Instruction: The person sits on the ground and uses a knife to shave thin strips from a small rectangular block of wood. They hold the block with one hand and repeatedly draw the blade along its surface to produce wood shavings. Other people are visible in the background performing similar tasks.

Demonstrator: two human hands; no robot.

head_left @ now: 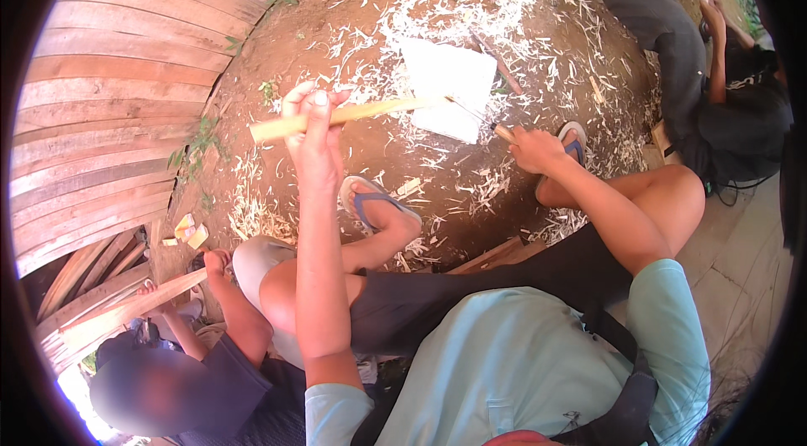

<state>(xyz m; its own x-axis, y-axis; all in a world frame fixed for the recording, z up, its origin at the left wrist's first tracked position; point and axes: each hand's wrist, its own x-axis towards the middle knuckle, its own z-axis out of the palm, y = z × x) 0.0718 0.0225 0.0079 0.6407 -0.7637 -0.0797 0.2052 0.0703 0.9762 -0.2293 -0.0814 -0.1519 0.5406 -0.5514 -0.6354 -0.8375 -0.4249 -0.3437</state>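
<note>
My left hand (313, 131) is raised, its fingers closed round a long, narrow, yellowish strip of wood (382, 109). The strip's wide end sticks out to the left and its thin end points right. My right hand (538, 149) grips the wooden handle (504, 134) of a thin-bladed carving knife (477, 115). Its metal blade slants up and left to the strip's thin end; whether they touch I cannot tell. Beneath them on the ground lies a bright white, flat, squarish piece (450, 80), its material washed out by light.
Pale wood shavings (471, 9) litter the brown dirt floor. A dark stick (498, 63) lies beside the white piece. A plank wall (126, 84) rises at left. One person (227, 345) at lower left holds a wooden board (134, 307); another person (672, 42) sits at upper right.
</note>
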